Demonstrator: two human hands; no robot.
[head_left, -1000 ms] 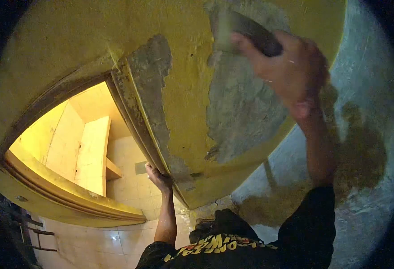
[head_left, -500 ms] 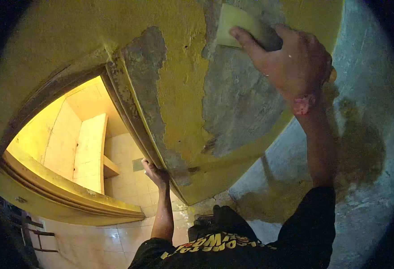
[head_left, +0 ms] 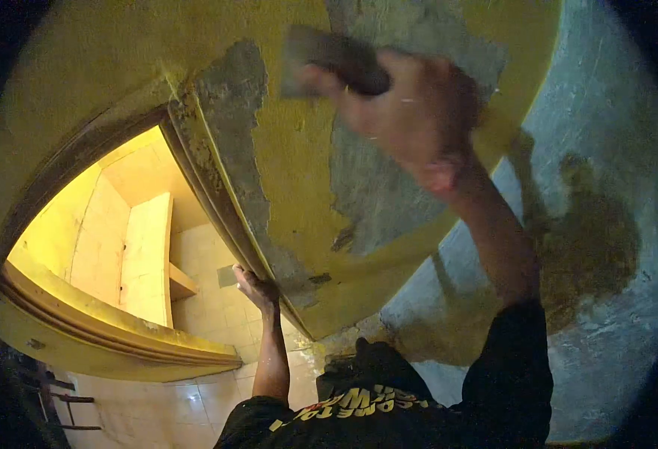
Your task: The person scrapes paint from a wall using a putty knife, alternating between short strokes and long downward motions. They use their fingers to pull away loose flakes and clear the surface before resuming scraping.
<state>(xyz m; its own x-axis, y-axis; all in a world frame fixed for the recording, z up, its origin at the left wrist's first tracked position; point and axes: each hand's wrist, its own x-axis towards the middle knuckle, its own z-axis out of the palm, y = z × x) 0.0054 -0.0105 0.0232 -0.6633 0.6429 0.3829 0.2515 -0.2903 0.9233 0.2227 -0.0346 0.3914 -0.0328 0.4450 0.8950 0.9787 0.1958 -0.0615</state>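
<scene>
My right hand (head_left: 419,112), blurred by motion, is closed around a wide putty knife (head_left: 306,56) with a thick dark grip. Its flat blade points left and overlaps the yellow wall (head_left: 299,172) near the edge of a large grey patch (head_left: 389,179). Lower down, my left hand (head_left: 258,290) is closed beside the moulded door frame (head_left: 220,198). A small flat grey-green square blade (head_left: 227,277) sticks out past its fingertips; any handle is hidden in the fist.
A second grey patch (head_left: 232,97) runs down the wall along the frame. Through the opening shows a lit, tiled room with a partition (head_left: 145,258). Pale blue wall (head_left: 598,359) lies at right. Dark rungs (head_left: 74,400) stand at lower left above shiny floor tiles (head_left: 172,404).
My right hand has swept the putty knife left and slightly down, from the grey patch to over the yellow strip. My left hand stays almost in place by the frame.
</scene>
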